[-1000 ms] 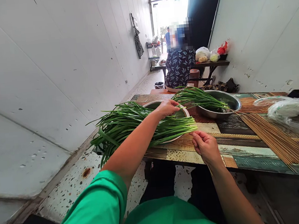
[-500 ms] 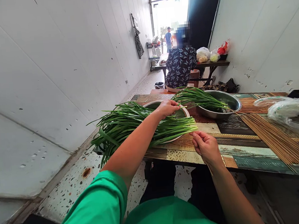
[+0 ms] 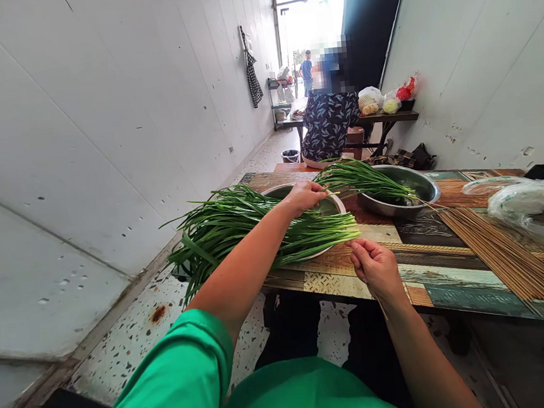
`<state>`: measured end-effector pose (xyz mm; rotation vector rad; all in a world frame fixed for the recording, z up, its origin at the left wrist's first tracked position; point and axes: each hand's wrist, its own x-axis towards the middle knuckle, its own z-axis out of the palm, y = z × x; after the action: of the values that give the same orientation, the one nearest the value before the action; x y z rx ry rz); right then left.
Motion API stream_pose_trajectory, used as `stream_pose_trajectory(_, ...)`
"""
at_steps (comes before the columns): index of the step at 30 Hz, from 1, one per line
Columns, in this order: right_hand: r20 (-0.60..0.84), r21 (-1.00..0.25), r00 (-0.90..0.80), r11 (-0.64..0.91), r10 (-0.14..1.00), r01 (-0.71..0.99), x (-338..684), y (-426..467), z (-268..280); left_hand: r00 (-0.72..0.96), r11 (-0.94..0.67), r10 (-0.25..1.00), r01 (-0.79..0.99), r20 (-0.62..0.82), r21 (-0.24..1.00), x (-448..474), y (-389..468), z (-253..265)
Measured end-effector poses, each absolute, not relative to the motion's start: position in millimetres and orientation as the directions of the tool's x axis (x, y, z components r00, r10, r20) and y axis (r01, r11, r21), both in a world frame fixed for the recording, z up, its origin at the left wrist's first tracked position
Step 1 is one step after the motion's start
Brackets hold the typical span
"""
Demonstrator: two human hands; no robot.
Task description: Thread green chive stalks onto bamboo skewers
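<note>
A large heap of garlic chives (image 3: pixel 236 232) lies across a pale-rimmed basin (image 3: pixel 342 205), pale stalk ends pointing right. My left hand (image 3: pixel 306 198) reaches over the heap with its fingers pinched on a garlic chive, whose pale end sticks out to the right. Just right of the stalk ends, my right hand (image 3: pixel 377 269) is closed around a thin wooden skewer (image 3: pixel 383 310); most of it is hidden by the fist and forearm. A metal bowl (image 3: pixel 427 181) farther right carries more chives (image 3: pixel 362 177) and a skewer end near their stalks.
Many wooden skewers (image 3: pixel 499 251) lie fanned out on the patchwork-pattern table (image 3: pixel 475 297). Clear plastic bags (image 3: pixel 529 200) rest at the right. Beyond the table, a person in a leaf-print shirt (image 3: pixel 329 123) sits at another table (image 3: pixel 402 115) with bagged goods. White walls flank both sides.
Both hands keep almost the same place and grip. The view has shifted very slightly; the chives and bowls have not visibly moved.
</note>
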<state>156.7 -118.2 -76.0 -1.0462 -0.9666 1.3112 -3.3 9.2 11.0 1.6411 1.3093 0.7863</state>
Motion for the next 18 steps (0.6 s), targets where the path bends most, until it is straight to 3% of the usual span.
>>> stream_pose_trajectory(18, -0.048, -0.954, 0.046, -0.032, 0.998, -0.297, 155.9, -118.6, -76.8, 0.273, -0.055, 0.961, 0.358, -0.048, 0.932, -3.8, 8.4, 8.6)
